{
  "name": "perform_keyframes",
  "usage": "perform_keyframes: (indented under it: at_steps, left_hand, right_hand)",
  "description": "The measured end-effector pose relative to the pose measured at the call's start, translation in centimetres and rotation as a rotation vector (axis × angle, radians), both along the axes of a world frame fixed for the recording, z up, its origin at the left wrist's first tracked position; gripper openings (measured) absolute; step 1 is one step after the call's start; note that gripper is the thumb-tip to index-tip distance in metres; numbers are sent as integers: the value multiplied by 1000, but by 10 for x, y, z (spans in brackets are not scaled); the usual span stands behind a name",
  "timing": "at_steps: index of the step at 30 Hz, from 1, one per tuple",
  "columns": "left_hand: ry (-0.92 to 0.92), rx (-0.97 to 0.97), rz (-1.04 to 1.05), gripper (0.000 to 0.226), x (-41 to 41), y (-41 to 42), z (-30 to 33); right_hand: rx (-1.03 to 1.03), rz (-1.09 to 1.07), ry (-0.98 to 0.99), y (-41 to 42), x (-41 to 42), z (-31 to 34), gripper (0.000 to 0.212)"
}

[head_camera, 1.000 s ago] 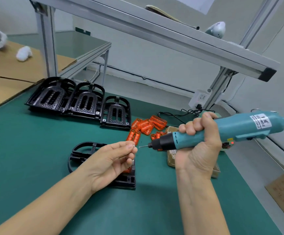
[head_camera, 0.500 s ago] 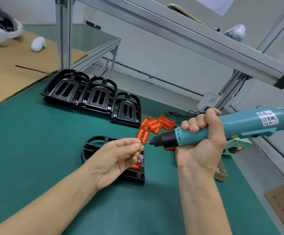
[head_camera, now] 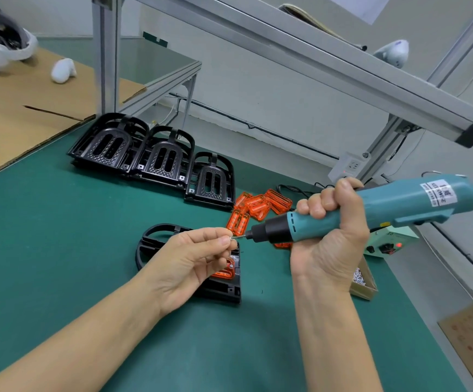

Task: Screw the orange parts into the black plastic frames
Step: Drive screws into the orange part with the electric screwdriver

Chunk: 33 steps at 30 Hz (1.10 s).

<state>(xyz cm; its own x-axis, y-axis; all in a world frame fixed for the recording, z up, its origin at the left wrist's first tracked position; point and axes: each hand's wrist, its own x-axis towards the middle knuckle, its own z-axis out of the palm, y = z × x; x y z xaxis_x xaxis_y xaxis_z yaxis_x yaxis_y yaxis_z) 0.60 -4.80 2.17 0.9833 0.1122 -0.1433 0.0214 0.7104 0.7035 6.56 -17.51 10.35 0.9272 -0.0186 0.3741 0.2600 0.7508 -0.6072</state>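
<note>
1. The person is loading a screw (head_camera: pixel 231 238) onto the tip of the electric screwdriver (head_camera: pixel 342 215). To do this well, the screw head should be seating squarely on the bit before the fingers are letting go, so it is not tipping or dropping on the way down.
2. The left hand (head_camera: pixel 190 261) is pinching the small screw between thumb and forefinger, right at the bit; its other fingers are curling loosely beneath.
3. The right hand (head_camera: pixel 331 239) is wrapping tightly round the screwdriver body, holding it nearly level, tip pointing left.
4. The black frame (head_camera: pixel 156 239) being worked on is lying on the green mat (head_camera: pixel 60 236) under the left hand, with an orange part (head_camera: pixel 225 271) sitting in it.
5. Spare orange pieces (head_camera: pixel 258 206) are lying in a loose pile just behind, near three more frames (head_camera: pixel 159 157) at the back.
6. A small box of screws (head_camera: pixel 364 281) is sitting beside the right wrist.
</note>
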Motion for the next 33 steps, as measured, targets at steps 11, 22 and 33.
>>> perform_keyframes:
  at_steps: [11,22,33]
  left_hand:
    - [-75,295,161,12,0,0,3]
    - [4,1669,-120,102,-25,61,-9]
    - [-11,1970,-23,85,-19,54,-27]
  right_hand:
    - [42,-16,11,5,5,-5,17]
    - [-105,90,21,17,11,-25,13]
    - [-301,136,-28,45,16,-41,14]
